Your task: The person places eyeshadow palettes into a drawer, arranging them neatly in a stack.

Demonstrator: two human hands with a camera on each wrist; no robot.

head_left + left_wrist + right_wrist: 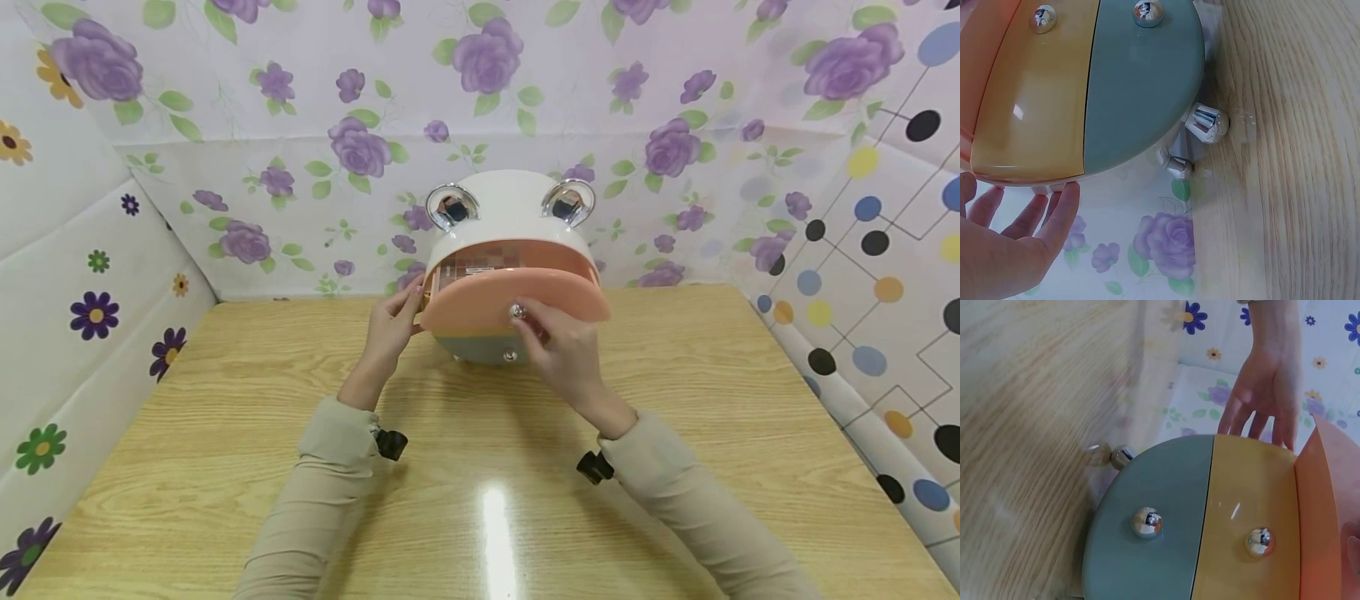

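A white drawer box point(510, 204) with two chrome frog-like eyes stands at the back of the table. Its top drawer, with a salmon-orange front point(472, 300), is pulled partly out. Thumb and fingers of my right hand point(566, 354) pinch the silver knob point(517, 311) on that front. My left hand point(386, 333) rests its extended fingers against the box's left side. Some clear, grid-like item point(480, 262) shows inside the orange drawer. Below, the yellow drawer point(1035, 100) and grey-green drawer point(1144, 81) sit closed in the left wrist view.
Chrome ball feet point(1209, 124) hold the box above the wood-grain table point(480, 467). A flowered cloth wall point(360, 150) rises right behind it. Patterned side walls point(862, 208) flank the table, and a glare streak lies near its front.
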